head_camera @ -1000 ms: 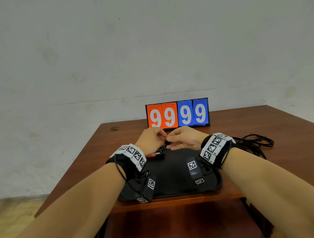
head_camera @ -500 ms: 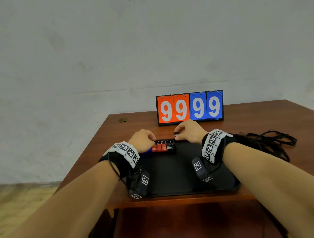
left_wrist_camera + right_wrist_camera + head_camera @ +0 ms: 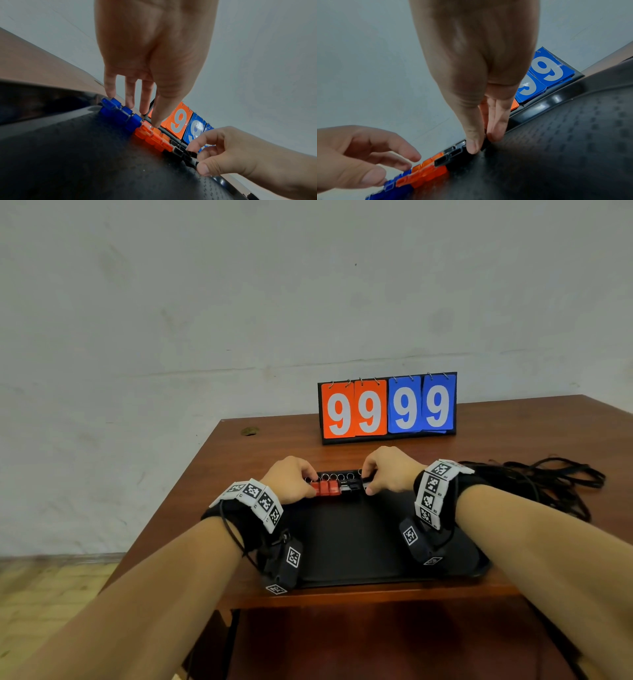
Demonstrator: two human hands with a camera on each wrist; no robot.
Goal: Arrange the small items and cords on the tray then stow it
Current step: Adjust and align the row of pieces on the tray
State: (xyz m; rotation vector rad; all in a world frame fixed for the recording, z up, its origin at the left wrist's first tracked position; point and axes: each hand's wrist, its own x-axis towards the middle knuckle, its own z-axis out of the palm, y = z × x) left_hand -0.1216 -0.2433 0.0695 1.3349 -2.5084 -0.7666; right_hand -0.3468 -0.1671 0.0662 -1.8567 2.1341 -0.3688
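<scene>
1. While both wrists hover over the near part of the black tray (image 3: 346,546), the textured mat looks grippy; the tray looks stiff and light, best lifted by its side rims, outboard of both hands.
2. Left hand (image 3: 291,484), fingers spread and mostly straight, presses fingertips on the blue tags (image 3: 118,113) and orange tags (image 3: 150,136).
3. Right hand (image 3: 387,470) pinches the end black tag (image 3: 485,145) between thumb and fingers; small hard plastic, likely slippery, take by edges.
4. Key rings (image 3: 337,476) sit just beyond the fingertips.
5. Black cords (image 3: 548,481), floppy and tangle-prone, lie off-tray right of the right wrist.
6. Scoreboard (image 3: 388,407) farthest.
</scene>
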